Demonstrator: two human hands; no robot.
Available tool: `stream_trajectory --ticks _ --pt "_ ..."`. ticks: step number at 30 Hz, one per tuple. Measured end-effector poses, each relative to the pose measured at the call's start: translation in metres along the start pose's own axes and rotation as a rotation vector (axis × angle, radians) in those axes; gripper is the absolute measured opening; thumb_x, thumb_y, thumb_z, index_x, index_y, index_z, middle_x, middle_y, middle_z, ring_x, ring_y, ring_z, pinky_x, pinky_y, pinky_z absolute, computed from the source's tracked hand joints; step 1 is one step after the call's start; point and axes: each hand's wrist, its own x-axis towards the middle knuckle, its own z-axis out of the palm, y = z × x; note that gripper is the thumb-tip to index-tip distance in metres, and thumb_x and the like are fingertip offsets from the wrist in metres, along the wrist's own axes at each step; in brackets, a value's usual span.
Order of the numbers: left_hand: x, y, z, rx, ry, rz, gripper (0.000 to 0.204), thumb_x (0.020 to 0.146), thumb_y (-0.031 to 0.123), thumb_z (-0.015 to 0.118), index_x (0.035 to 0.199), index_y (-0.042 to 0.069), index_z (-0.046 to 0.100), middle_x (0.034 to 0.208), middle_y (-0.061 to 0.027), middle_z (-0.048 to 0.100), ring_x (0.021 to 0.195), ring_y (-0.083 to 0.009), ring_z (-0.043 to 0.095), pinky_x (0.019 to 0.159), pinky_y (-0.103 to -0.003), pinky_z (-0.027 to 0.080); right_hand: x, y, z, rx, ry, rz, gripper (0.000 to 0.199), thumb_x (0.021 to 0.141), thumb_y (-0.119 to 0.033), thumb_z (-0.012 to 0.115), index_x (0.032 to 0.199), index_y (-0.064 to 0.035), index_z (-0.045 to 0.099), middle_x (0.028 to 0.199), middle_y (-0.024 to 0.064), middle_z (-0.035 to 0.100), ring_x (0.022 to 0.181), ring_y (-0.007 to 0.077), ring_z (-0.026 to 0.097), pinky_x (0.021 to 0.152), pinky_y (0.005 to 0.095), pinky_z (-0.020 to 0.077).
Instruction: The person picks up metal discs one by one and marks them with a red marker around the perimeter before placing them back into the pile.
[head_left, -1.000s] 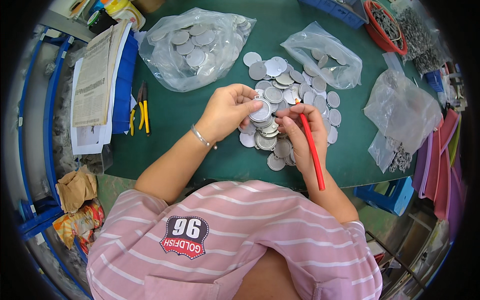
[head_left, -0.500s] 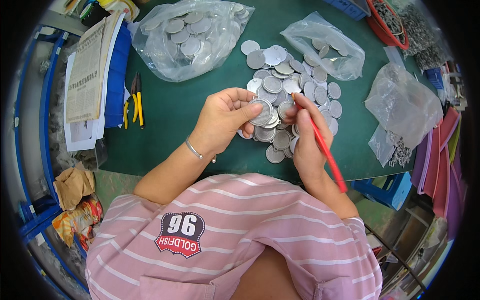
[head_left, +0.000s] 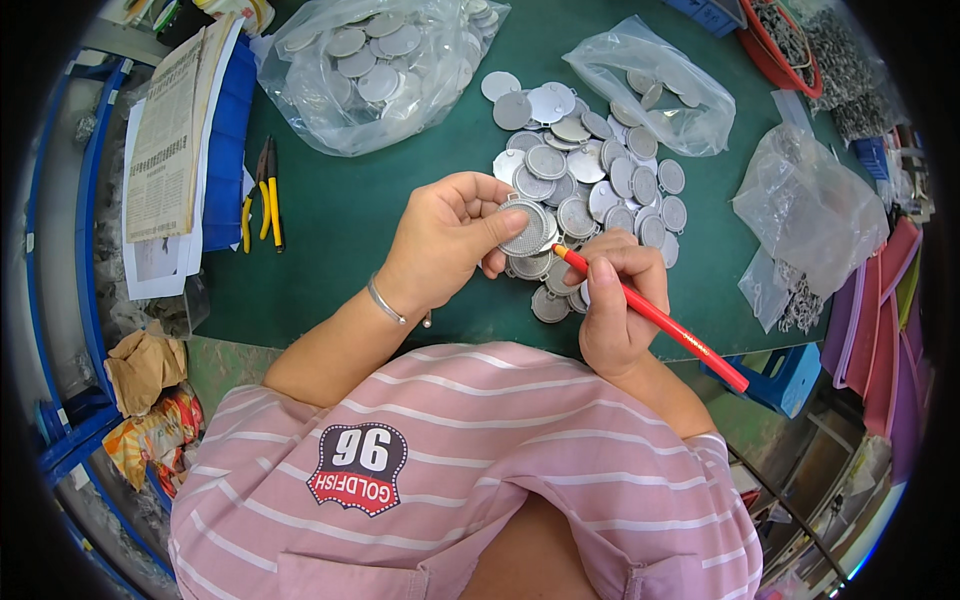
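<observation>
- Left hand (head_left: 445, 240): raised just above the green table (head_left: 340, 215), wrist bent inward, thumb and fingers pinched on the rim of one round metal disc (head_left: 525, 227), mesh face turned up toward the camera.
- Right hand (head_left: 610, 315): closed in a writing grip around a red pencil (head_left: 650, 315), tip set against the lower right edge of the held disc, shaft slanting down and to the right.
- Held disc: over the near edge of the loose pile of discs (head_left: 600, 190), close above it.
- Likely fault, as a judgement: disc slipping from the rim pinch under too much push from the pencil tip, then lost among identical pieces below.
- Second fault: tip skidding off the mesh and jabbing the left thumb, given the small gap between them.
- Third fault: right forearm brushing the pile and scattering discs toward the table's near edge.
- Surroundings: clear bag of discs (head_left: 385, 65) beyond, yellow-handled pliers (head_left: 262, 195) well apart to the left.
</observation>
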Motion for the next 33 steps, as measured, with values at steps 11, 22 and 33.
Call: stream_trajectory --ticks 11,22,33 --pt "-0.009 0.006 0.003 0.019 0.014 0.080 0.019 0.079 0.006 0.064 0.091 -0.005 0.055 0.071 -0.0057 0.060 0.050 -0.0058 0.052 0.042 -0.018 0.042 -0.001 -0.001 0.000 0.053 0.027 0.155 0.003 0.083 -0.002 0.049 0.081 -0.0027 0.047 0.067 0.0062 0.056 0.060 0.0144 0.050 0.066 0.0288 0.0387" --pt "-0.004 0.005 0.001 -0.145 0.003 -0.048 0.020 0.080 0.008 0.064 0.090 -0.004 0.052 0.068 -0.0068 0.058 0.047 -0.0069 0.051 0.040 -0.019 0.042 0.002 0.000 0.000 0.012 -0.033 -0.071 0.003 0.082 -0.001 0.050 0.083 -0.0027 0.047 0.068 0.0081 0.058 0.060 0.0168 0.050 0.068 0.0320 0.0380" --pt "-0.007 0.004 0.003 -0.153 0.013 -0.049 0.020 0.080 0.009 0.063 0.090 -0.004 0.051 0.068 -0.0069 0.058 0.048 -0.0071 0.052 0.040 -0.020 0.043 0.003 0.000 -0.001 -0.072 -0.086 -0.082 0.007 0.079 0.002 0.052 0.082 -0.0031 0.047 0.068 0.0072 0.057 0.060 0.0173 0.050 0.067 0.0315 0.0385"
